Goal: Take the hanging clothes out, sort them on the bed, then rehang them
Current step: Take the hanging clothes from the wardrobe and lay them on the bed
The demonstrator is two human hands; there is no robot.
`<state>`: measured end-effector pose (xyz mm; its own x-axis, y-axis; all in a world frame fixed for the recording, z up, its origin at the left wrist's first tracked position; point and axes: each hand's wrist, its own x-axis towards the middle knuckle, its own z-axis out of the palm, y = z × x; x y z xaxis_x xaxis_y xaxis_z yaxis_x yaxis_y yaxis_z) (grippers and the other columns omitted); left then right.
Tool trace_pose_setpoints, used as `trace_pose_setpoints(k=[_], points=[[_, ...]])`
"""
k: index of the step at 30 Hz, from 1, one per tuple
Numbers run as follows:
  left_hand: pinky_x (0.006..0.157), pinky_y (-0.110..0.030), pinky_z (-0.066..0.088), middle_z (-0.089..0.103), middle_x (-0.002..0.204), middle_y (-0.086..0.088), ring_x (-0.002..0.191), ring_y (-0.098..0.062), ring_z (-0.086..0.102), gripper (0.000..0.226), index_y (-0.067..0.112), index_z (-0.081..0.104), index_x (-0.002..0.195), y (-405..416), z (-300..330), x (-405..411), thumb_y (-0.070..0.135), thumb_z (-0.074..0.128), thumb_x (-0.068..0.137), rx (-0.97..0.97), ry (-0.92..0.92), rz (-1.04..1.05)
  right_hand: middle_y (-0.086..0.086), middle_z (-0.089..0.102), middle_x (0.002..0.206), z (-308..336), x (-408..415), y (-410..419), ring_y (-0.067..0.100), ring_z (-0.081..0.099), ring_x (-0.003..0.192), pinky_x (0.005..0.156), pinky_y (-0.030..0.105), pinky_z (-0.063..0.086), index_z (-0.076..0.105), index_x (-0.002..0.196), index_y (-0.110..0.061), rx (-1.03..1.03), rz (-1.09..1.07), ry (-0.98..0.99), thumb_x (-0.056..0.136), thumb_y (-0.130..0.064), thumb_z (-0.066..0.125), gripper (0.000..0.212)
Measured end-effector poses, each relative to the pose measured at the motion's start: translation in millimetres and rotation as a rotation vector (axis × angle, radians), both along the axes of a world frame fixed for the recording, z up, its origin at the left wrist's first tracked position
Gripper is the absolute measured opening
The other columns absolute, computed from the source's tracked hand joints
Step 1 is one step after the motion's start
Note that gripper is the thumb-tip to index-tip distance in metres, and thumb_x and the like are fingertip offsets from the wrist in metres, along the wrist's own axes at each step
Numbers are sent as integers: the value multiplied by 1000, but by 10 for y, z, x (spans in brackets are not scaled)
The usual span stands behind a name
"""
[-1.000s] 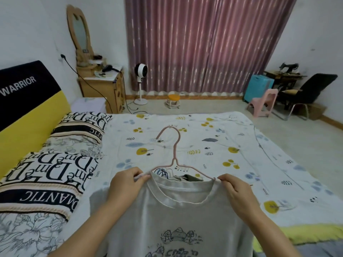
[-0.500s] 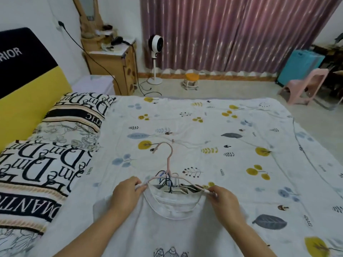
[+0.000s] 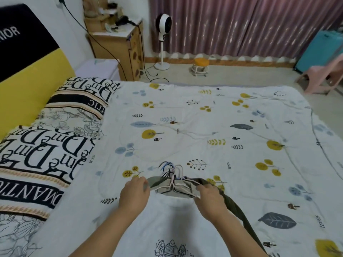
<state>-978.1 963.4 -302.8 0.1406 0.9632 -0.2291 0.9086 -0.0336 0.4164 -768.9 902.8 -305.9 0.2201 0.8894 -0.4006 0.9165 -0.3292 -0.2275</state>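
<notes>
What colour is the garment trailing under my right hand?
Dark olive green garment, trailing beneath the right hand; clearest in the head view.

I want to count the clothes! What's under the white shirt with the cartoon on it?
Under the white shirt peek a grey garment, a dark green garment and a bunch of hangers, all on the bed. How many clothes lie beneath is hidden.

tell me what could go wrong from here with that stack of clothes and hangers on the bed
1. The hanger hooks lie bunched and crossed, so pulling one garment out could snag or drag the others.
2. The dark olive garment trails out from under the right hand, so it may slide out of the stack.
3. The left hand and right hand only hold the white t-shirt's shoulders; lifting could leave the lower layers behind.
</notes>
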Motion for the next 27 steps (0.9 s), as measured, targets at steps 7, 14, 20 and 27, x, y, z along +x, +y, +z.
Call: trace_pose_setpoints(k=[7, 14, 20, 27], points=[[89, -26, 42, 53, 121, 1, 109, -16, 52, 24, 21, 54, 117, -542, 547, -237, 26, 44, 95, -7, -72, -38, 11, 44, 135, 640, -431, -428, 28, 39, 126, 99, 36, 37, 44, 134, -16, -14, 76, 35, 97, -40, 41, 44], [91, -22, 39, 51, 123, 6, 112, -11, 50, 24, 23, 52, 118, -1247, 1245, -694, 27, 46, 95, 85, -203, -91, 9, 44, 136, 1443, -1048, -1123, 25, 38, 127, 102, 36, 37, 45, 134, -18, 131, 92, 104, 95, -42, 43, 46], [89, -21, 41, 49, 125, 9, 111, -8, 49, 14, 33, 47, 108, -1890, 1773, -1327, 31, 47, 95, 144, -239, -118, 5, 43, 138, 2034, -1625, -1785, 22, 34, 130, 106, 35, 31, 44, 136, -20, 258, 169, 132, 95, -43, 44, 47], [92, -22, 40, 48, 127, 11, 113, -7, 48, 23, 33, 47, 117, -2468, 2320, -2042, 37, 48, 94, 198, -176, -105, 5, 46, 134, 2569, -2219, -2286, 23, 37, 126, 102, 34, 34, 45, 135, -20, 347, 323, 78, 95, -45, 44, 47]])
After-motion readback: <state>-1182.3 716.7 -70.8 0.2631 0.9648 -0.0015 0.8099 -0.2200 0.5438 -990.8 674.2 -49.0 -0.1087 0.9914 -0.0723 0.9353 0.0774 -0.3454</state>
